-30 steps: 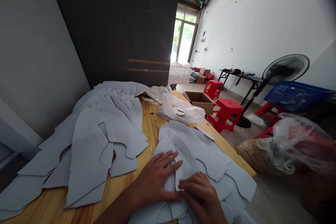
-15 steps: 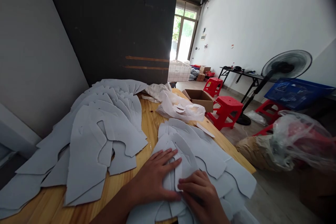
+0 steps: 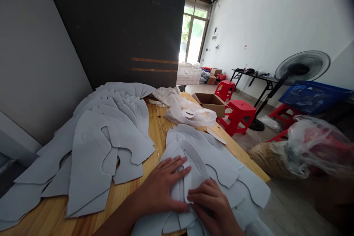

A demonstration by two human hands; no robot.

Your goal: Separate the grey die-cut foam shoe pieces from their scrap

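My left hand (image 3: 166,184) lies flat with spread fingers on the near pile of white cut-out sheets (image 3: 224,171). Beside it, my right hand (image 3: 211,201) has its fingers pinched on the near, rounded end of a narrow white strip (image 3: 187,186). The strip lies on the topmost sheet between my two hands. These sheets have curved edges and overlap loosely; whether they are card or foam I cannot tell. To the left, a larger fanned pile of similar white sheets (image 3: 91,155) covers much of the wooden table (image 3: 159,127).
A thin plastic bag (image 3: 190,112) and a pale cloth (image 3: 166,96) lie toward the table's far end. Beyond its right edge are an open cardboard box (image 3: 219,108), red stools (image 3: 240,110), a standing fan (image 3: 301,68) and a blue crate (image 3: 309,96). A dark panel (image 3: 116,25) rises behind the sheets.
The view has shifted very slightly. Both hands keep the same place and pose on the sheets.
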